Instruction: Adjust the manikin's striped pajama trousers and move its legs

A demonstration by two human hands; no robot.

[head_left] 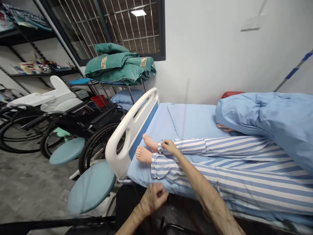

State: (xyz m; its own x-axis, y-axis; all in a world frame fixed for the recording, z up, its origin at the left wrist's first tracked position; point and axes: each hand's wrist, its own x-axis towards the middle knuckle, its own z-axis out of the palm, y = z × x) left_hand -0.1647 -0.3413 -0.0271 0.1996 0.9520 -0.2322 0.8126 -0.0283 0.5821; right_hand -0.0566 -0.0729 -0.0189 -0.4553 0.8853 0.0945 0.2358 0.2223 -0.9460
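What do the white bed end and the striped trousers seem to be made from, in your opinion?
The white bed end looks like moulded plastic: smooth, slightly glossy, with rounded edges. The striped trousers look like matt woven fabric, perhaps cotton, since they fold softly at the cuff under the right hand. The exact fibre cannot be told.

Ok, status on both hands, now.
Right hand gripping striped trouser cuff, by bare feet. Left hand in a loose fist near mattress edge, nothing visible in it. White footboard beyond the feet.
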